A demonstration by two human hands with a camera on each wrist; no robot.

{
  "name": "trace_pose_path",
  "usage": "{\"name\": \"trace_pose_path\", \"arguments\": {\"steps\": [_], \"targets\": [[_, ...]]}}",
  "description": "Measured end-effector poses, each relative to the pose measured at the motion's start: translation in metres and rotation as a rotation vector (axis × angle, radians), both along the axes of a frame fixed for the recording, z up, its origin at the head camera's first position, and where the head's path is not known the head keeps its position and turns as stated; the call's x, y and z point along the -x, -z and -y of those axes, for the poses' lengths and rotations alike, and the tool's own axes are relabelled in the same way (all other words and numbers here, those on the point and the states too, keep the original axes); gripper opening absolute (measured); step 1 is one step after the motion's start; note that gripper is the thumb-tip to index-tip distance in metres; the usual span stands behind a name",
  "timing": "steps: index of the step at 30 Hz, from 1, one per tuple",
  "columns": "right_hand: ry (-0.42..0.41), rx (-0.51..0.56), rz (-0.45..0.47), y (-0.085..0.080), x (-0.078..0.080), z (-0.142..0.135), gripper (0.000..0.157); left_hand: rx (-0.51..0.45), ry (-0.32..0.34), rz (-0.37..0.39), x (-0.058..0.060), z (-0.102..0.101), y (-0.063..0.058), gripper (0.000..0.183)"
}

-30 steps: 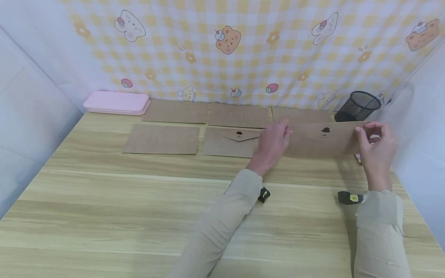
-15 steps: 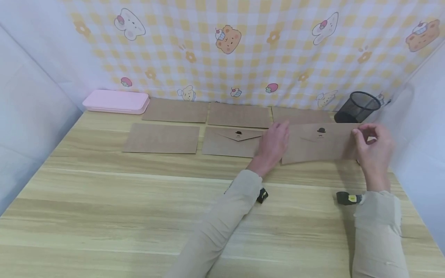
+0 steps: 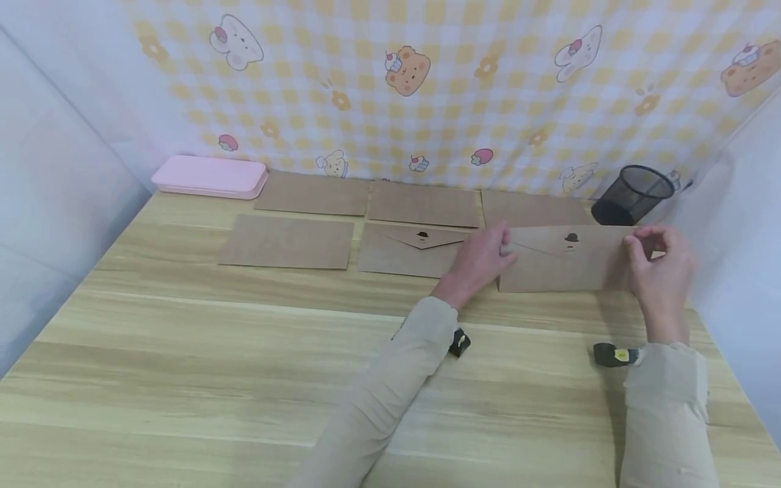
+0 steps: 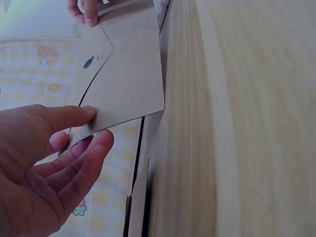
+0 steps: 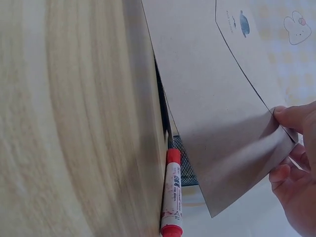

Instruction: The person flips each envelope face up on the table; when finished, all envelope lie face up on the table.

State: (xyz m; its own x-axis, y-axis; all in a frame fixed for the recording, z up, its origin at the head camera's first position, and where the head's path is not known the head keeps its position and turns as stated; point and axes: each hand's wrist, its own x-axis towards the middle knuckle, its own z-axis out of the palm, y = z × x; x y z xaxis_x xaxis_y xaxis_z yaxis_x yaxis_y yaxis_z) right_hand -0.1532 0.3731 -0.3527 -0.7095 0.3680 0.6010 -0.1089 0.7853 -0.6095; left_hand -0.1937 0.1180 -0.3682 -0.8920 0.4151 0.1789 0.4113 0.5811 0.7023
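Note:
A brown kraft envelope (image 3: 564,261) with a printed hat and moustache hangs between both hands at the right of the table, its pointed flap facing me. My left hand (image 3: 482,261) pinches its left end; in the left wrist view the thumb (image 4: 74,116) lies on the front, other fingers behind the edge. At the opposite end, my right hand (image 3: 662,268) pinches the upper corner between thumb and fingers, and the paper there bends in the right wrist view. Partly behind my left hand lies another flap-side-up envelope (image 3: 396,257) with the same print.
A plain envelope (image 3: 287,242) lies left in the front row; three more, including the middle envelope (image 3: 424,205), line the back. A pink case (image 3: 210,177) stands at back left, a black mesh pen holder (image 3: 634,195) at back right. A red-capped marker (image 5: 172,197) lies beneath the held envelope's right end.
The held envelope has come slightly towards me, and its lower left corner shows now. Both hands stay at its two ends. The other envelopes keep their places.

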Motion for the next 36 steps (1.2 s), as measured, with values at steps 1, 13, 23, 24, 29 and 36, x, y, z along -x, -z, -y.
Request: {"name": "trace_pose_path", "arguments": {"steps": [1,13,23,24,29,36], "targets": [[0.005,-0.004,0.007,0.0003,-0.0002,-0.0002,0.005,0.005,0.01,0.004,-0.0001,-0.0001,0.0002,0.024],[-0.034,0.016,0.083,0.0036,-0.0001,-0.0006,0.006,0.03,-0.016,0.003,-0.0025,0.0002,-0.0002,0.021],[-0.045,-0.003,0.214,0.0058,-0.0015,-0.0008,0.016,0.131,-0.047,0.004,-0.0009,0.0017,0.0018,0.009],[-0.047,-0.006,0.222,0.0062,-0.0013,-0.0006,0.016,0.146,-0.038,0.024,-0.0006,0.0014,0.0021,0.008],[-0.05,-0.021,0.259,0.0079,0.0004,-0.0018,0.015,0.3,0.031,0.035,0.0009,-0.001,0.0002,0.018],[-0.104,-0.121,0.417,0.007,-0.0008,-0.0047,0.019,0.487,0.068,-0.003,-0.0012,-0.0042,-0.002,0.036]]}}
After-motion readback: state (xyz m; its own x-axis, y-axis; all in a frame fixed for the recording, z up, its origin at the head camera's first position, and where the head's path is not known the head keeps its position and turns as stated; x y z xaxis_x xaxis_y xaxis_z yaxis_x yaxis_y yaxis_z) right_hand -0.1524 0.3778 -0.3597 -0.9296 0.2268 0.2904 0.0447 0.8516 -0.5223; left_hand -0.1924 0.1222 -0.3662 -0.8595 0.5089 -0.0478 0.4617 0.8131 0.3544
